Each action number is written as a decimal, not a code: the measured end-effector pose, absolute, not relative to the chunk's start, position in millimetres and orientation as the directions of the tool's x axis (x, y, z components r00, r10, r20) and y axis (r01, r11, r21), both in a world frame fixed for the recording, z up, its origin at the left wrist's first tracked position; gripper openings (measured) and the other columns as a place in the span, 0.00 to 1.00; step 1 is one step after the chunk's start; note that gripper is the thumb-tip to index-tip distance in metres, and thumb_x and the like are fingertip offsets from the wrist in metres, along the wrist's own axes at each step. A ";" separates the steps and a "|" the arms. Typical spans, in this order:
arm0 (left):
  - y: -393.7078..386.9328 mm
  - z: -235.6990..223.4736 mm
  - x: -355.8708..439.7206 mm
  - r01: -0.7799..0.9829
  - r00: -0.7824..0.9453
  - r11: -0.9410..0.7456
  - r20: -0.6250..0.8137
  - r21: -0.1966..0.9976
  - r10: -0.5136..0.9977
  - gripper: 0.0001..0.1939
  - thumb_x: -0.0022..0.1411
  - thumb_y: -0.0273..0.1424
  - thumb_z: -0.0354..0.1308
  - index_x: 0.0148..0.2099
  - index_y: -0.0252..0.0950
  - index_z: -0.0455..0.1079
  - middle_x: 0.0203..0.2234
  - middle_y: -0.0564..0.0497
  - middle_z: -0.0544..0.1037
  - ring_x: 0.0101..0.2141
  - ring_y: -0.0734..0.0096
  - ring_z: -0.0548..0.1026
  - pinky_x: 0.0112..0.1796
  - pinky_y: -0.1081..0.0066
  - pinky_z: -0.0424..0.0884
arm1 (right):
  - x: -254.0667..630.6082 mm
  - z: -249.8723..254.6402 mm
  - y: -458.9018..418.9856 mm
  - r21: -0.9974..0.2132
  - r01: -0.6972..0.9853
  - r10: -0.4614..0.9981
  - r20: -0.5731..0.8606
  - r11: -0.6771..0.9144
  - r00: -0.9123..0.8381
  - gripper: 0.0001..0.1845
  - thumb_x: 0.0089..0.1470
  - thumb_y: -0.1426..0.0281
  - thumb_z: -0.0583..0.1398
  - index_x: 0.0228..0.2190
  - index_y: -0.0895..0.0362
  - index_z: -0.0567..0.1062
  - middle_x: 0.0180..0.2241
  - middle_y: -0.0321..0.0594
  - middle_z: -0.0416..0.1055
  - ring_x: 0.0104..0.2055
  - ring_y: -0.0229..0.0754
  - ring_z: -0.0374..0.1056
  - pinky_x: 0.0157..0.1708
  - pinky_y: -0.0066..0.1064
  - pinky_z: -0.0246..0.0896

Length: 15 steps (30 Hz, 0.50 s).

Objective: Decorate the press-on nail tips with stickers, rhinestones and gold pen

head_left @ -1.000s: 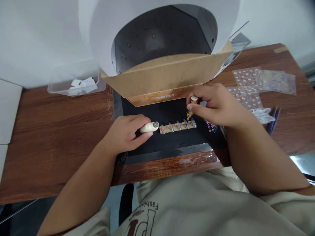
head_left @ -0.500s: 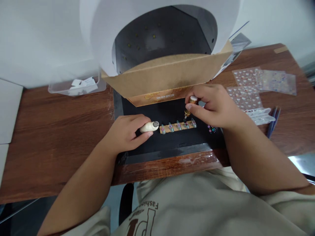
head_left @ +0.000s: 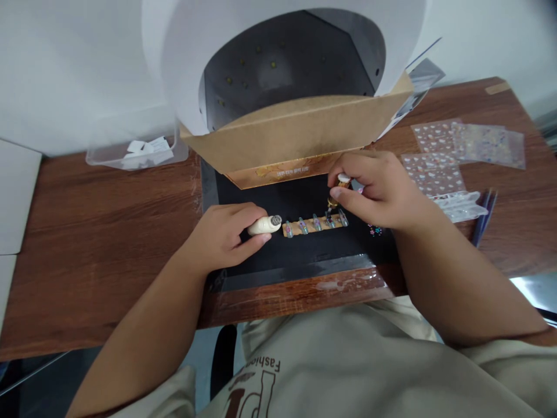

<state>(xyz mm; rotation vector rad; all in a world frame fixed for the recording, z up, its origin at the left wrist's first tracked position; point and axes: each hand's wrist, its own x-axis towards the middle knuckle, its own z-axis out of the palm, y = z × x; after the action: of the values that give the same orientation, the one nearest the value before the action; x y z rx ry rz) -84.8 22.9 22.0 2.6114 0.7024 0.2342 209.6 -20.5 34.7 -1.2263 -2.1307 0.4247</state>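
My left hand (head_left: 230, 235) is closed around a small cream nail polish bottle (head_left: 260, 225), tilted with its uncapped neck pointing right. The bottle's neck is close to the left end of a tan strip (head_left: 310, 228) that carries several glossy press-on nails (head_left: 317, 222) with coloured decorations. Between thumb and fingers, my right hand (head_left: 376, 188) pinches a gold nail polish brush cap (head_left: 337, 191) with a white top. Its dark brush tip points down at the nail second from the right; whether it touches is too small to tell.
A black mat (head_left: 278, 255) lies under the strip. Small flower-shaped decorations (head_left: 375, 230) sit by my right wrist. Behind stand a cardboard box (head_left: 300, 125) and a white lamp (head_left: 183, 58). Patterned clear sheets (head_left: 435, 174) lie to the right, a clear plastic bin (head_left: 137, 157) back left.
The brush in my right hand has shifted very slightly down and to the right over the same nail. My left hand and the bottle have stayed in place.
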 end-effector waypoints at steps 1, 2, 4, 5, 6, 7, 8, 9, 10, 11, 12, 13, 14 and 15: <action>23.0 22.0 -84.7 0.438 0.858 -0.783 0.054 0.442 0.510 0.12 0.69 0.40 0.51 0.41 0.37 0.68 0.28 0.53 0.74 0.26 0.73 0.70 0.29 0.72 0.62 | 209.8 34.6 -20.5 -0.551 0.658 0.855 0.392 0.514 -0.340 0.01 0.53 0.70 0.58 0.29 0.53 0.69 0.24 0.36 0.70 0.26 0.41 0.66 0.27 0.35 0.58; 23.2 22.0 -84.6 0.436 0.859 -0.784 0.055 0.441 0.509 0.13 0.69 0.41 0.51 0.41 0.37 0.68 0.28 0.53 0.74 0.26 0.73 0.70 0.29 0.72 0.62 | 210.0 35.0 -20.9 -0.552 0.653 0.850 0.421 0.518 -0.318 0.01 0.54 0.70 0.58 0.29 0.53 0.69 0.24 0.36 0.70 0.27 0.42 0.67 0.28 0.35 0.59; 23.4 21.9 -84.3 0.432 0.860 -0.788 0.061 0.438 0.506 0.13 0.69 0.41 0.51 0.41 0.37 0.68 0.28 0.52 0.74 0.25 0.73 0.70 0.28 0.72 0.62 | 210.2 36.5 -23.1 -0.586 0.615 0.842 0.456 0.528 -0.289 0.02 0.55 0.70 0.58 0.29 0.53 0.69 0.24 0.36 0.70 0.27 0.41 0.67 0.28 0.35 0.59; 23.4 21.8 -84.1 0.431 0.861 -0.791 0.064 0.435 0.504 0.13 0.69 0.41 0.51 0.41 0.36 0.68 0.28 0.52 0.74 0.25 0.73 0.70 0.28 0.72 0.62 | 209.7 37.2 -24.8 -0.624 0.579 0.845 0.463 0.525 -0.268 0.03 0.56 0.69 0.59 0.29 0.53 0.70 0.25 0.35 0.70 0.27 0.40 0.67 0.28 0.35 0.59; 23.3 21.6 -83.9 0.428 0.862 -0.794 0.071 0.432 0.502 0.13 0.68 0.40 0.51 0.41 0.36 0.68 0.28 0.52 0.74 0.25 0.73 0.70 0.28 0.72 0.62 | 208.6 37.4 -26.7 -0.669 0.534 0.851 0.470 0.517 -0.235 0.04 0.57 0.68 0.58 0.30 0.52 0.70 0.25 0.35 0.70 0.27 0.39 0.66 0.29 0.35 0.59; 23.1 21.4 -83.7 0.423 0.862 -0.797 0.080 0.430 0.500 0.13 0.68 0.40 0.51 0.41 0.36 0.68 0.28 0.52 0.75 0.25 0.73 0.70 0.28 0.72 0.62 | 207.0 37.0 -28.7 -0.711 0.482 0.854 0.482 0.511 -0.194 0.04 0.58 0.67 0.58 0.31 0.52 0.71 0.26 0.35 0.70 0.27 0.39 0.66 0.29 0.35 0.60; 22.8 21.2 -83.6 0.420 0.862 -0.799 0.086 0.430 0.499 0.13 0.68 0.40 0.51 0.41 0.36 0.68 0.28 0.52 0.75 0.26 0.73 0.70 0.28 0.72 0.62 | 204.7 36.0 -30.7 -0.744 0.426 0.851 0.501 0.516 -0.156 0.05 0.59 0.65 0.58 0.32 0.51 0.72 0.26 0.35 0.70 0.26 0.39 0.66 0.29 0.36 0.60; 22.5 20.9 -83.5 0.415 0.862 -0.801 0.096 0.432 0.498 0.13 0.68 0.40 0.51 0.41 0.36 0.68 0.28 0.52 0.75 0.25 0.73 0.70 0.28 0.73 0.62 | 202.0 34.4 -32.4 -0.757 0.371 0.838 0.530 0.537 -0.133 0.05 0.59 0.64 0.58 0.34 0.50 0.73 0.27 0.35 0.71 0.27 0.40 0.66 0.29 0.36 0.60; 22.1 20.7 -83.4 0.410 0.861 -0.801 0.103 0.436 0.498 0.13 0.68 0.40 0.51 0.41 0.36 0.68 0.28 0.52 0.75 0.26 0.73 0.70 0.28 0.73 0.62 | 198.9 32.4 -33.9 -0.752 0.317 0.812 0.570 0.578 -0.128 0.05 0.59 0.64 0.59 0.36 0.50 0.73 0.27 0.35 0.71 0.27 0.40 0.67 0.28 0.36 0.61; 21.6 20.4 -83.4 0.405 0.861 -0.800 0.109 0.442 0.496 0.12 0.68 0.40 0.51 0.41 0.36 0.68 0.28 0.52 0.75 0.26 0.73 0.70 0.28 0.73 0.61 | 195.7 30.1 -35.0 -0.736 0.270 0.781 0.609 0.621 -0.138 0.05 0.58 0.64 0.60 0.37 0.49 0.74 0.28 0.36 0.71 0.28 0.41 0.68 0.28 0.37 0.62; 21.2 20.2 -83.4 0.401 0.861 -0.798 0.113 0.450 0.496 0.12 0.68 0.40 0.51 0.41 0.36 0.68 0.28 0.52 0.75 0.26 0.74 0.70 0.28 0.73 0.61 | 192.4 28.0 -35.7 -0.718 0.234 0.755 0.636 0.655 -0.163 0.06 0.57 0.66 0.60 0.39 0.49 0.74 0.28 0.36 0.72 0.29 0.41 0.69 0.28 0.37 0.63; 20.8 20.1 -83.4 0.397 0.860 -0.795 0.118 0.458 0.497 0.12 0.68 0.40 0.51 0.41 0.36 0.68 0.28 0.52 0.75 0.26 0.74 0.70 0.29 0.73 0.61 | 189.3 26.1 -36.2 -0.705 0.208 0.735 0.652 0.678 -0.186 0.07 0.57 0.67 0.61 0.40 0.49 0.74 0.29 0.37 0.72 0.29 0.42 0.69 0.29 0.37 0.64; 20.4 19.9 -83.5 0.396 0.858 -0.792 0.119 0.466 0.499 0.12 0.68 0.40 0.52 0.41 0.36 0.68 0.28 0.52 0.75 0.26 0.74 0.70 0.29 0.73 0.61 | 186.6 24.6 -36.4 -0.698 0.198 0.726 0.658 0.688 -0.200 0.08 0.56 0.68 0.62 0.40 0.49 0.74 0.29 0.37 0.73 0.30 0.42 0.70 0.29 0.37 0.65; 20.1 19.9 -83.6 0.397 0.857 -0.788 0.118 0.470 0.501 0.12 0.68 0.40 0.52 0.41 0.36 0.68 0.29 0.52 0.75 0.26 0.74 0.70 0.29 0.73 0.61 | 184.2 23.7 -36.4 -0.695 0.203 0.724 0.659 0.690 -0.205 0.09 0.56 0.68 0.62 0.40 0.50 0.74 0.30 0.38 0.73 0.30 0.42 0.70 0.30 0.37 0.65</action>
<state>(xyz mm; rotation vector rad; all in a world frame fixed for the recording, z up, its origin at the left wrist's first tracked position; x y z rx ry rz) -83.6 20.1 19.9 2.5939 0.6618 0.3287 184.2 -36.4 23.7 -0.7434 -1.7513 0.5645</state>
